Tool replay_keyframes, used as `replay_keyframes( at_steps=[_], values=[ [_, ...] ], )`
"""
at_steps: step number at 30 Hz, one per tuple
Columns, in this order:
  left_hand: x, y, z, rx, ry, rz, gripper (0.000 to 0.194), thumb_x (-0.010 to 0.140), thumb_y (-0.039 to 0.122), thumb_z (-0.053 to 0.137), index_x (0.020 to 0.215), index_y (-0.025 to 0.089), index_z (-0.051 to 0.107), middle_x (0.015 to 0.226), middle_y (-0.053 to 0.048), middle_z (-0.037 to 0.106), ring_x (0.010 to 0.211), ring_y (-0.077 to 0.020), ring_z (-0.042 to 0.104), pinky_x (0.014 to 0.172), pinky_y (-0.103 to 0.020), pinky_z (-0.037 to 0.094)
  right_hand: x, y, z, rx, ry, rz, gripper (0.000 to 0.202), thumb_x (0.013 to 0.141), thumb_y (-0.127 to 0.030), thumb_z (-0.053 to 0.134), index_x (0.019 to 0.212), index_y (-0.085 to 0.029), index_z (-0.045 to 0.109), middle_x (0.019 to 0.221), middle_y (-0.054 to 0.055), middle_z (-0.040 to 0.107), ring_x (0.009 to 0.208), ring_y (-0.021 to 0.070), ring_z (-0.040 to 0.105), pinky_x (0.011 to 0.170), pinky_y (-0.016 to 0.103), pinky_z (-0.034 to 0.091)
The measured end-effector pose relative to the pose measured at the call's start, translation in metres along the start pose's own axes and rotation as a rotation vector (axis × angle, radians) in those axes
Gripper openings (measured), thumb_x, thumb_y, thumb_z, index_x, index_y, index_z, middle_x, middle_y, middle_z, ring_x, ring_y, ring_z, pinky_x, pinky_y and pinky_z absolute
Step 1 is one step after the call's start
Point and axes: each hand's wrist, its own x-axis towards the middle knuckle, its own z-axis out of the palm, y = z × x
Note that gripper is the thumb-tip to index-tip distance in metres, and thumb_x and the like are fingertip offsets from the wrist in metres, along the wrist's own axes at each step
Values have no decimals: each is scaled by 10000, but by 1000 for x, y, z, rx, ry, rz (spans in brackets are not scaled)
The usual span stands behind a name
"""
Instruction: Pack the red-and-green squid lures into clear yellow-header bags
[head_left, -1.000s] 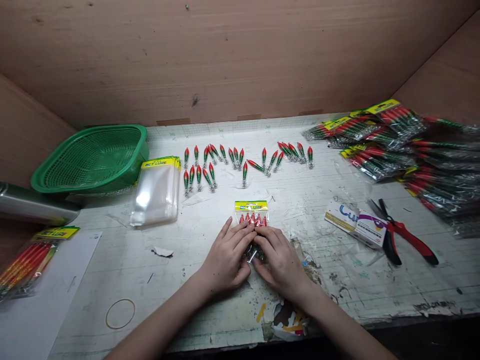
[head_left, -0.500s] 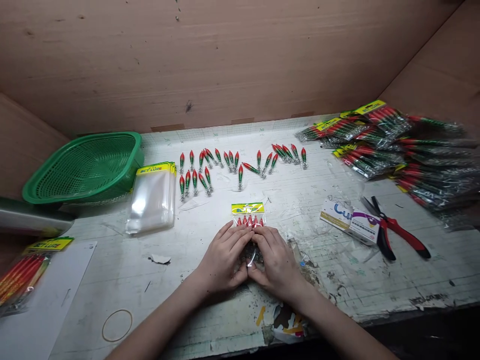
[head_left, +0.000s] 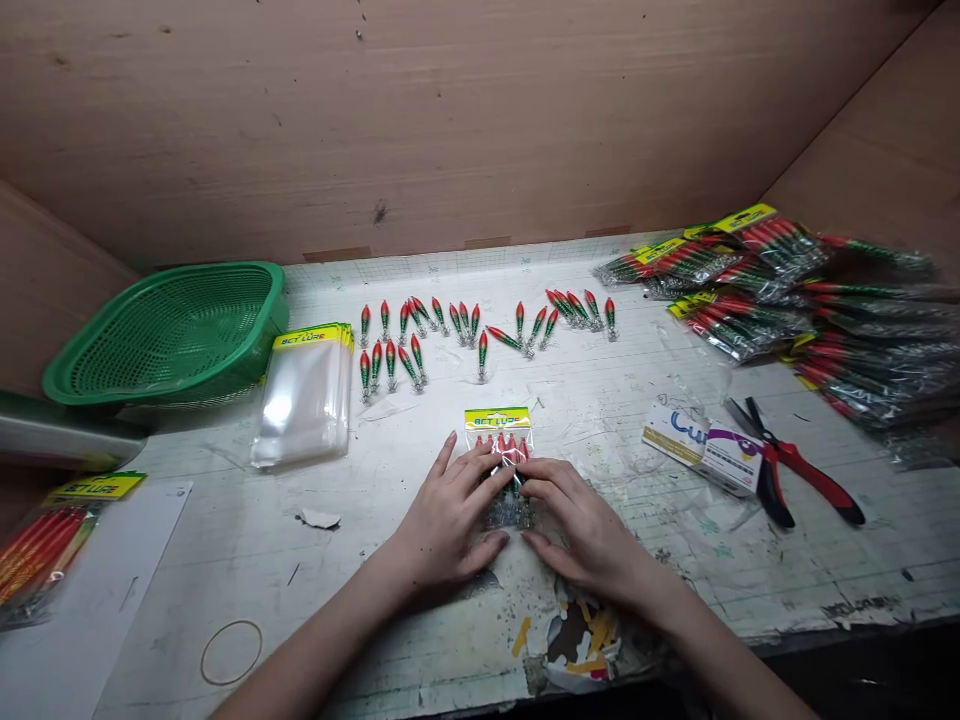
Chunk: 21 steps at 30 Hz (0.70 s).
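A clear bag of red-tipped lures (head_left: 510,508) with a yellow header lies on the table before me. My left hand (head_left: 457,510) rests on its left side, fingers spread and index finger across the plastic. On the bag's right edge are the fingertips of my right hand (head_left: 574,520), also spread, thumb near the bottom corner. Loose red and green lures (head_left: 482,355) lie in uneven rows behind the bag. To the left sits a stack of clear bags (head_left: 304,400) with yellow headers.
A green basket (head_left: 165,375) stands at the back left. Filled lure packs (head_left: 750,325) are heaped at the right, behind red-handled pliers (head_left: 814,480) and a small box (head_left: 727,455). A rubber band (head_left: 231,653) and a pack of orange-red lures (head_left: 49,550) lie at the left.
My two hands have moved apart, the right one shifting rightward. Their fingers have spread, and more of the bag's lower half shows between them.
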Motion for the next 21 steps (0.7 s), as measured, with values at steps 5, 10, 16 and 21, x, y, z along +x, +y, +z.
replay_keyframes(
  at_steps=[5,10,16,21],
  values=[
    [4,3,7,34,87,-33,516,799,343,580,1284,183,504,1208,-145,565,1206,-303,483,1117,-608,180,-6,6,1,10,12,-17,325,813,-93,517,1121,-188,473,1193,128,523,1147,245,491,928,437,484],
    [8,7,11,-31,64,-48,514,750,279,577,1243,148,510,1381,-161,465,1330,-302,367,1137,-548,198,-5,2,3,21,33,14,351,768,-87,516,1105,-180,491,1180,127,526,1124,249,503,912,428,495],
    [14,15,15,-112,74,-163,512,682,237,542,1184,142,503,1312,-141,538,1334,-294,370,1158,-556,100,-5,-3,8,19,73,46,345,749,-47,476,1063,-189,489,1163,119,515,1122,256,488,913,440,483],
    [20,24,18,-110,86,-211,594,660,261,560,1236,138,485,1286,-137,551,1324,-311,376,1155,-571,36,-4,-5,13,-7,107,66,331,753,-31,455,1047,-182,475,1133,114,517,1096,254,485,893,433,484]
  ],
)
